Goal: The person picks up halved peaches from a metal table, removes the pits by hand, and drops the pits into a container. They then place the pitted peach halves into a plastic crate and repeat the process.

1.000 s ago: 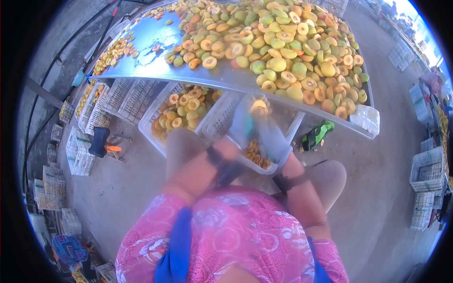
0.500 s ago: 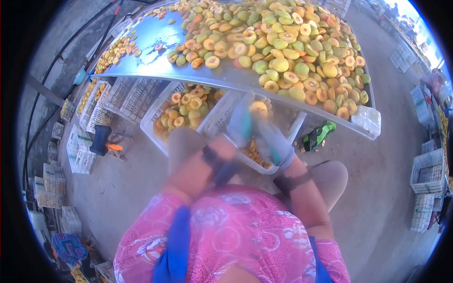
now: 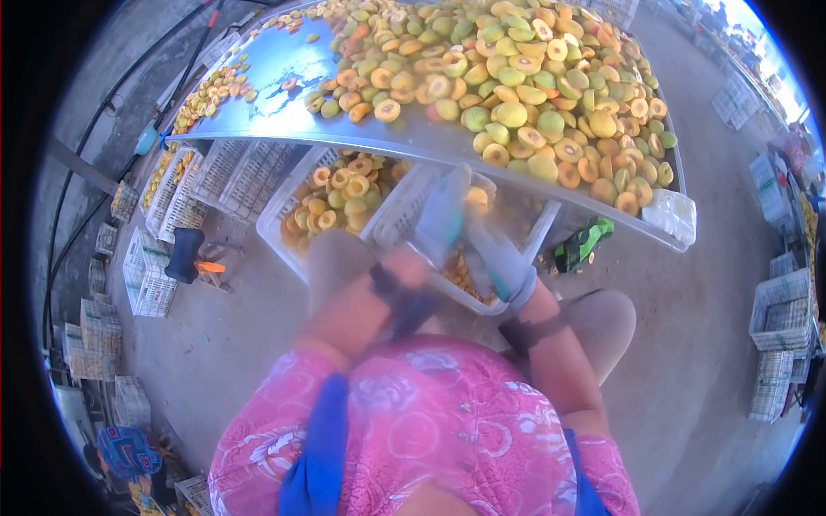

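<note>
Both my hands wear pale gloves and are close together over a white crate (image 3: 482,303) below the table's edge. Blurred by motion, my left hand (image 3: 441,215) has its fingers near a yellow-orange fruit half (image 3: 477,199). My right hand (image 3: 499,258) is just right of it, its fingertips beside the same fruit; which hand holds it is unclear. Small orange pieces (image 3: 458,273) lie in the crate beneath. Left of it, another crate holds halved fruit (image 3: 348,193). More halves (image 3: 516,112) are heaped on the metal table.
The metal table (image 3: 344,133) spans the front. A green and black packet (image 3: 583,245) lies on the floor to the right. Stacked crates (image 3: 779,310) stand at the far right, others (image 3: 148,271) at left beside a dark stool (image 3: 183,255). Another person (image 3: 129,451) is at lower left.
My hands remain over the crate with the fruit half between them; their fingers have shifted only slightly. The view is nearly the same.
</note>
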{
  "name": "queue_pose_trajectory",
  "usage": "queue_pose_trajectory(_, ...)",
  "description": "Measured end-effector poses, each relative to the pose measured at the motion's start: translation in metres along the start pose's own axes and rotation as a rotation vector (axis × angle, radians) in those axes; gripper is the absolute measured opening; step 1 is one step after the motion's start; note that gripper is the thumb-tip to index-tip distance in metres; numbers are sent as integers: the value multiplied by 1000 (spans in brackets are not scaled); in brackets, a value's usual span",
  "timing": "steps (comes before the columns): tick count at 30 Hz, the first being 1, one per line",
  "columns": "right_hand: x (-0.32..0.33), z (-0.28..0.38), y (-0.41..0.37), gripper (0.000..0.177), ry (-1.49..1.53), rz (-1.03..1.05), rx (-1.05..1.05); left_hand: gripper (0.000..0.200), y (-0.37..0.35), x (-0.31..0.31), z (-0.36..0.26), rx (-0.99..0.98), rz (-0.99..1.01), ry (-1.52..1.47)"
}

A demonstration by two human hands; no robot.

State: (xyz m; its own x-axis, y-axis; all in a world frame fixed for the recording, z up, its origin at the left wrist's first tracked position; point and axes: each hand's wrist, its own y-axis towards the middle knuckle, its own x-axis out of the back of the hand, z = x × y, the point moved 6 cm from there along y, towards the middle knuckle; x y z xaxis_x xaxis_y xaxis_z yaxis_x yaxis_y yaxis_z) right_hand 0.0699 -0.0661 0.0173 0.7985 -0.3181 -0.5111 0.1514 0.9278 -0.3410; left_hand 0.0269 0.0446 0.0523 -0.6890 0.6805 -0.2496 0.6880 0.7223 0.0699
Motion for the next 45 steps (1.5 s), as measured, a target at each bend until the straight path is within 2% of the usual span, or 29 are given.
queue_pose_trajectory(1, -5, 0, -1, 22, 70, 92, -49, 47, -1, 2, -1, 0, 1, -1)
queue_pose_trajectory(3, -9, 6, -7, 22, 65, 77, -87, 48, -1, 1, 5, 214, 77, -274)
queue_pose_trajectory(4, -12, 6, -10, 22, 62, 60, -130, 48, 1, 4, 3, 207, 78, -278)
queue_pose_trajectory(8, -17, 6, -9, 22, -67, -83, -9, 47, 3, 8, 8, 177, 111, 32)
queue_pose_trajectory(10, -29, 10, -17, 21, 230, 84, -85, 47, 2, 11, 5, 161, 82, 136)
queue_pose_trajectory(12, -19, -1, -14, 20, 262, 157, -138, 45, -3, 6, -4, 223, 254, 44)
queue_pose_trajectory(13, -16, -8, -12, 20, 299, 234, -185, 45, 0, 11, 2, 226, 248, 38)
queue_pose_trajectory(15, -12, -19, -7, 21, 363, 319, -234, 45, 6, 19, 18, 180, 355, 169)
queue_pose_trajectory(18, -26, -23, -6, 25, 444, 461, -290, 43, -7, 16, 2, 388, 293, 13)
queue_pose_trajectory(19, -33, -20, -7, 28, 459, 516, -298, 43, -10, 17, 3, 384, 292, 11)
queue_pose_trajectory(21, -43, -14, -9, 30, 557, 602, -317, 39, -13, 29, 15, 466, 68, -260)
queue_pose_trajectory(22, -50, -10, -12, 33, 661, 686, -334, 39, -10, 35, 22, 463, 65, -259)
queue_pose_trajectory(24, -52, -14, -12, 34, 761, 748, -360, 40, 4, 47, 4, -37, 137, -127)
queue_pose_trajectory(26, -47, -13, -13, 35, 861, 799, -361, 40, 15, 81, 2, 116, -84, -427)
queue_pose_trajectory(27, -38, -15, -6, 36, 817, 630, -279, 42, 39, 155, 43, -92, -271, -8)
queue_pose_trajectory(28, -26, -17, 2, 39, 769, 463, -195, 33, 41, 179, 23, -178, -278, 145)
queue_pose_trajectory(29, -22, -19, 5, 39, 765, 463, -174, 25, 45, 185, 5, -272, -285, 296)
queue_pose_trajectory(30, -14, -24, 10, 37, 815, 400, -144, 22, 40, 171, -27, -146, -407, 400)
queue_pose_trajectory(31, -8, -26, 14, 35, 863, 336, -116, 22, 48, 161, -33, -159, -394, 395)
queue_pose_trajectory(32, -8, -16, 8, 30, 773, 202, -110, 25, 55, 144, -49, -371, -364, 740)
queue_pose_trajectory(33, -3, -27, 16, 29, 807, 254, -122, 29, 62, 121, -59, -596, -328, 1075)
queue_pose_trajectory(34, 4, -37, 23, 28, 829, 303, -117, 40, 78, 101, -51, -539, -200, 1169)
queue_pose_trajectory(35, 2, -31, 15, 28, 775, 161, -115, 40, 87, 77, -51, -593, -182, 1129)
queue_pose_trajectory(37, 6, -30, 21, 35, 577, 14, -65, 51, 105, 5, -41, -729, 81, 1412)
queue_pose_trajectory(38, 10, -45, 35, 38, 739, 187, -37, 51, 119, -16, -34, -792, 95, 1363)
queue_pose_trajectory(40, 16, -60, 50, 34, 705, 59, -84, 61, 150, -45, 5, -763, 371, 1564)
queue_pose_trajectory(41, 13, -56, 50, 32, 745, 126, -54, 61, 161, -57, 4, -795, 378, 1543)
queue_pose_trajectory(43, 16, -50, 42, 33, 694, 120, -31, 63, 179, -69, 16, -600, 443, 1724)
queue_pose_trajectory(45, 20, -47, 39, 35, 683, 89, -41, 61, 187, -80, 13, -540, 433, 1703)
